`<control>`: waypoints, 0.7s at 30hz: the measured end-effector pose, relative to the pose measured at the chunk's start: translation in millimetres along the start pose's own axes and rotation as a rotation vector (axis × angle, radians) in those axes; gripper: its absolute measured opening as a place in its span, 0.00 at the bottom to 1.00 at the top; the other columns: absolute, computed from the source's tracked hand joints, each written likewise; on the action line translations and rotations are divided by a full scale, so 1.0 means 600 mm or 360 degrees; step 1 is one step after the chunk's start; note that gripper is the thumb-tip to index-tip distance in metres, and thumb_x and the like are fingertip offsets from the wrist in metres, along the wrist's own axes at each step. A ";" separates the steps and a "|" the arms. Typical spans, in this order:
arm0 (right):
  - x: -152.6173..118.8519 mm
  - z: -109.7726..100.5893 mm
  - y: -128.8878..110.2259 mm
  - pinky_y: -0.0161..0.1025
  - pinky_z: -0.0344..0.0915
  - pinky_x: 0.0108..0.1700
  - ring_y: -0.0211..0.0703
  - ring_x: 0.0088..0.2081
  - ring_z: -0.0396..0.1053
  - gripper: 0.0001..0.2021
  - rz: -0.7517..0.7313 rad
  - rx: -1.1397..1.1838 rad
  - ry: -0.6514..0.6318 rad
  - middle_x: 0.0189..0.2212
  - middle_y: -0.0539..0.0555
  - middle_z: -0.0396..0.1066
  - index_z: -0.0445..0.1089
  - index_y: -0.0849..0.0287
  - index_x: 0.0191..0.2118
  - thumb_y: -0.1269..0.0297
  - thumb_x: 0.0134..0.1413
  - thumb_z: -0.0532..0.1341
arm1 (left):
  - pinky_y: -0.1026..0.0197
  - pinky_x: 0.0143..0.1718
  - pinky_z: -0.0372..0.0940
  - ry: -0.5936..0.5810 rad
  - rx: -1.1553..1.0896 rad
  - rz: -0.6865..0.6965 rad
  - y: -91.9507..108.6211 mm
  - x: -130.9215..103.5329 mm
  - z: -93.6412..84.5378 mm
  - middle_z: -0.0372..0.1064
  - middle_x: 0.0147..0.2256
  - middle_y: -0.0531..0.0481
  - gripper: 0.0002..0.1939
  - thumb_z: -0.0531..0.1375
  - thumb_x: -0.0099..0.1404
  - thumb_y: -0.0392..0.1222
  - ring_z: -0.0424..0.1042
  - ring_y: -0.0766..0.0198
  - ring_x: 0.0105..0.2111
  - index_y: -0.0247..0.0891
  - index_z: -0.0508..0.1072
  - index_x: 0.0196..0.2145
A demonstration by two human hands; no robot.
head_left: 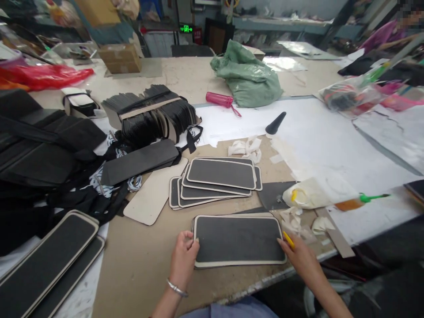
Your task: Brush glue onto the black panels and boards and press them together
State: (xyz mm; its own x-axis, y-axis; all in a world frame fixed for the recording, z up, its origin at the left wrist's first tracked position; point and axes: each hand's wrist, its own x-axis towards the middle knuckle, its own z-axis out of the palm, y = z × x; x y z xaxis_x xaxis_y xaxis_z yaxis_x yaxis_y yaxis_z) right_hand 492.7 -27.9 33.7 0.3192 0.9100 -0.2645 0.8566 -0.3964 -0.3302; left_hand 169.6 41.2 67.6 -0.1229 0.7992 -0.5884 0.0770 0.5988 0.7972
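What lies under the front panel (240, 240) shows only thin edges, so its number of layers cannot be told. One part of the yellow tool (288, 240) is hidden in the right hand (300, 256). At the lower left, the long panels (49, 260) are cut by the view's edges. The content of the green bag (251, 79) is hidden, the things in the clear bag (344, 98) are too blurred to name, and the person (384, 36) at upper right is cut off
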 end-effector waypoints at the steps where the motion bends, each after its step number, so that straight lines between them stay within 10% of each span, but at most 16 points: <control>1: -0.001 0.002 0.002 0.46 0.64 0.38 0.53 0.38 0.70 0.19 0.0012 0.0028 0.0003 0.33 0.58 0.70 0.66 0.58 0.36 0.51 0.52 0.45 | 0.63 0.21 0.61 -0.0077 -0.0057 -0.0066 0.005 0.003 -0.003 0.61 0.16 0.60 0.18 0.57 0.44 0.52 0.64 0.65 0.17 0.42 0.59 0.30; 7: -0.006 0.005 0.003 0.44 0.64 0.36 0.51 0.35 0.70 0.16 0.0174 0.0220 0.0020 0.29 0.54 0.71 0.65 0.56 0.34 0.50 0.48 0.50 | 0.58 0.29 0.66 -0.0314 -0.0129 -0.0154 0.038 0.002 -0.003 0.70 0.20 0.53 0.22 0.61 0.41 0.53 0.71 0.60 0.24 0.38 0.65 0.32; 21: -0.020 -0.016 0.007 0.39 0.63 0.29 0.44 0.24 0.66 0.17 0.0453 0.0914 -0.0033 0.18 0.50 0.67 0.63 0.57 0.23 0.46 0.37 0.56 | 0.64 0.34 0.66 -0.0383 0.0446 0.0681 0.131 -0.094 0.033 0.74 0.32 0.49 0.15 0.56 0.56 0.48 0.72 0.61 0.30 0.40 0.73 0.39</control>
State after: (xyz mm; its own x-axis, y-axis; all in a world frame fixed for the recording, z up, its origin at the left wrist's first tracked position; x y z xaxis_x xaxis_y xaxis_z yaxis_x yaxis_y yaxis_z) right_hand 496.5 -39.6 44.1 0.4893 0.7595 -0.4287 0.3840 -0.6289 -0.6760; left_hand 202.4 44.5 160.7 0.2035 0.9436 -0.2611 0.3346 0.1836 0.9243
